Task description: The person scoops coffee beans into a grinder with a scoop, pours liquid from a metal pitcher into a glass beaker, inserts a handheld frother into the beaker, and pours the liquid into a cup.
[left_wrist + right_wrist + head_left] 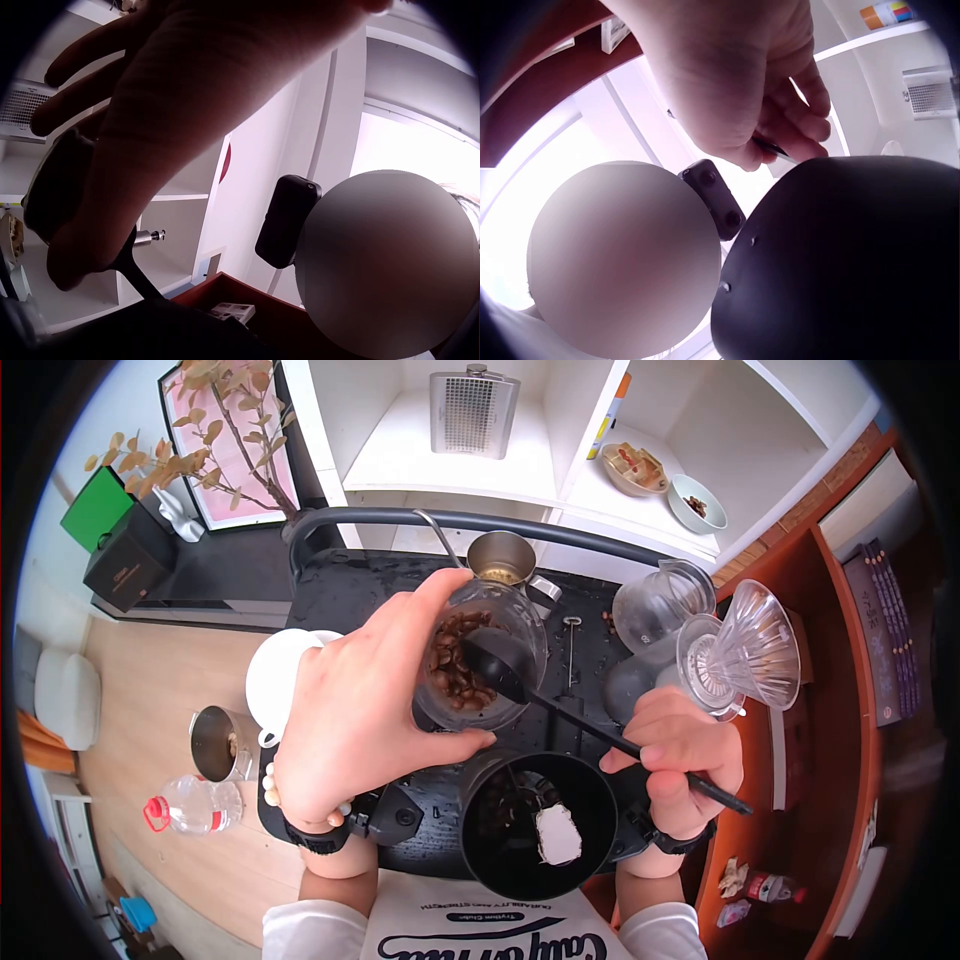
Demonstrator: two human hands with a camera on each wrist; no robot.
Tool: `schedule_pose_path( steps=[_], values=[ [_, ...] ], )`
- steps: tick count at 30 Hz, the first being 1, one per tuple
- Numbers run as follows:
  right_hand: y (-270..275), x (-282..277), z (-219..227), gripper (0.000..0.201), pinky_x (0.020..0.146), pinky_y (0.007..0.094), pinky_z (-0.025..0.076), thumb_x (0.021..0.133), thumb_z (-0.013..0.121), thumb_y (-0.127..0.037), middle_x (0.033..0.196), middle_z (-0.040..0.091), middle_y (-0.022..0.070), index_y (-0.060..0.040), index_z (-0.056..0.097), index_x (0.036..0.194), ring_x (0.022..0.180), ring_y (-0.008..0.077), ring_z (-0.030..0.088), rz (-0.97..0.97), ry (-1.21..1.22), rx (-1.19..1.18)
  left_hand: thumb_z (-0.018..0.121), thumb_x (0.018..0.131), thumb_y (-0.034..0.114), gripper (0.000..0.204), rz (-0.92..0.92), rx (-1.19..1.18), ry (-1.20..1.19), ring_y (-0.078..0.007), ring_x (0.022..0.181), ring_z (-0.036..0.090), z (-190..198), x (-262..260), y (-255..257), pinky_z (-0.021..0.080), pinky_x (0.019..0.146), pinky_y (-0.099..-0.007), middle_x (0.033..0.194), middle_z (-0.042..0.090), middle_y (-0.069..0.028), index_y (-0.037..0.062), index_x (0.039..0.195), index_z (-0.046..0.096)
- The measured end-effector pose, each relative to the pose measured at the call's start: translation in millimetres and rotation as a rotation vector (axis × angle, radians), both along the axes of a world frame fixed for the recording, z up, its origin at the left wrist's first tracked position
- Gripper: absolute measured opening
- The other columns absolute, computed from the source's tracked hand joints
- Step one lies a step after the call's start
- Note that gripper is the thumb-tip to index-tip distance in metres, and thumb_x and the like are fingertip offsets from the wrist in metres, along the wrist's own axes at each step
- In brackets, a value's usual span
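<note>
In the head view my left hand [365, 710] grips a clear glass jar [478, 655] of coffee beans, tilted toward me, fingers and thumb curled round it. My right hand [680, 755] pinches the handle of a long black scoop [560, 705], whose bowl sits inside the jar mouth over the beans. Just below the jar stands a black grinder hopper [537, 825] with some beans in it and a white patch on its inner wall. In the left wrist view my left hand [150, 127] wraps the dark jar [52, 195]. The right wrist view shows my right hand [742, 82] above the black hopper [847, 262].
A black tray [340, 595] holds a metal pitcher [503, 560], a glass carafe [655, 605] and a clear dripper [745, 650]. A white lid [275, 680] lies at the left. A metal cup [215, 745] and a water bottle [195, 805] are on the floor. White shelves rise behind.
</note>
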State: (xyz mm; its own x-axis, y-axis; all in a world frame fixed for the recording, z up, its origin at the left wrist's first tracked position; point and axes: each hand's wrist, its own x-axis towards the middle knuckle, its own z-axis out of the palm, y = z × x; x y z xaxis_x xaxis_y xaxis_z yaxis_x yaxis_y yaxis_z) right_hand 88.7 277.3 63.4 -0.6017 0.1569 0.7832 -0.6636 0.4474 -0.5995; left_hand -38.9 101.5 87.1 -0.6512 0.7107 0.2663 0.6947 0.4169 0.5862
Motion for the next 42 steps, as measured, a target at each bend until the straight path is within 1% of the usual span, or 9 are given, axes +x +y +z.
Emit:
schedule_pose_path(
  steps=[2,4,6,18,24,28,35,37,42],
  values=[
    [-1,-1,-3,0.012,0.055,0.0311,0.042,0.077,0.061,-0.010,0.062,0.060,0.0098,-0.0001,0.055,0.078,0.054,0.0193,0.054,0.032,-0.021,-0.165,0.078,0.042,0.020,0.089,-0.003,0.021,0.011,-0.0234,0.075,0.058,-2,0,1,0.043,0.060,-0.0269,0.097,0.058,-0.0125,0.0064,0.121,0.040],
    [-1,0,-3,0.013,0.057,0.0300,0.043,0.081,0.058,-0.010,0.063,0.060,0.0117,-0.0008,0.049,0.079,0.055,0.0178,0.055,0.058,-0.050,-0.169,0.078,0.042,0.020,0.089,-0.002,0.030,0.015,-0.0232,0.074,0.057,-3,-1,1,0.043,0.060,-0.0268,0.097,0.058,-0.0123,0.0062,0.121,0.040],
    [-5,0,-2,0.015,0.057,0.0282,0.044,0.082,0.056,-0.009,0.063,0.059,0.0137,-0.0015,0.043,0.080,0.057,0.0164,0.056,0.090,-0.121,-0.420,0.078,0.042,0.020,0.089,0.000,0.039,0.019,-0.0231,0.073,0.057,-3,0,1,0.043,0.060,-0.0267,0.096,0.058,-0.0120,0.0061,0.121,0.040],
    [-1,-5,3,0.017,0.057,0.0269,0.049,0.085,0.052,-0.011,0.064,0.054,0.0095,-0.0029,0.038,0.080,0.059,0.0215,0.062,0.096,-0.319,-0.555,0.078,0.040,0.024,0.089,0.017,0.021,0.047,-0.0225,0.067,0.057,-7,-2,2,0.043,0.058,-0.0261,0.090,0.060,-0.0113,0.0060,0.119,0.041],
    [0,-3,2,0.016,0.056,0.0271,0.048,0.084,0.053,-0.011,0.066,0.055,0.0102,-0.0020,0.040,0.082,0.059,0.0201,0.061,0.055,-0.268,-0.489,0.078,0.041,0.025,0.088,0.018,0.008,0.041,-0.0259,0.074,0.059,-6,-3,1,0.044,0.064,-0.0280,0.090,0.060,-0.0123,0.0059,0.119,0.042],
    [2,-2,-2,0.013,0.055,0.0273,0.044,0.083,0.054,-0.011,0.064,0.058,0.0130,-0.0014,0.045,0.084,0.055,0.0160,0.056,0.043,-0.108,-0.280,0.078,0.041,0.026,0.086,0.009,-0.003,0.019,-0.0265,0.076,0.060,-8,-2,1,0.044,0.065,-0.0281,0.089,0.060,-0.0126,0.0060,0.118,0.043],
    [4,-1,1,0.018,0.054,0.0300,0.041,0.079,0.061,-0.019,0.064,0.061,0.0121,-0.0021,0.054,0.079,0.054,0.0203,0.054,0.006,0.032,-0.151,0.079,0.041,0.026,0.087,-0.015,-0.018,0.031,-0.0264,0.074,0.059,-8,-4,-1,0.044,0.065,-0.0279,0.089,0.060,-0.0128,0.0054,0.118,0.043],
    [8,2,1,0.023,0.053,0.0303,0.041,0.076,0.063,-0.024,0.067,0.061,0.0118,-0.0011,0.057,0.077,0.055,0.0214,0.054,0.044,-0.033,0.038,0.079,0.041,0.027,0.087,-0.027,0.004,0.035,-0.0265,0.075,0.059,-10,-4,0,0.044,0.065,-0.0278,0.090,0.059,-0.0130,0.0052,0.118,0.042],
    [12,3,6,0.026,0.051,0.0299,0.041,0.074,0.063,-0.027,0.069,0.061,0.0111,-0.0010,0.059,0.077,0.056,0.0218,0.054,0.034,0.031,0.077,0.079,0.041,0.027,0.089,-0.042,0.000,0.009,-0.0265,0.076,0.059,-8,-4,1,0.044,0.066,-0.0277,0.091,0.060,-0.0132,0.0055,0.118,0.042]
  ],
)
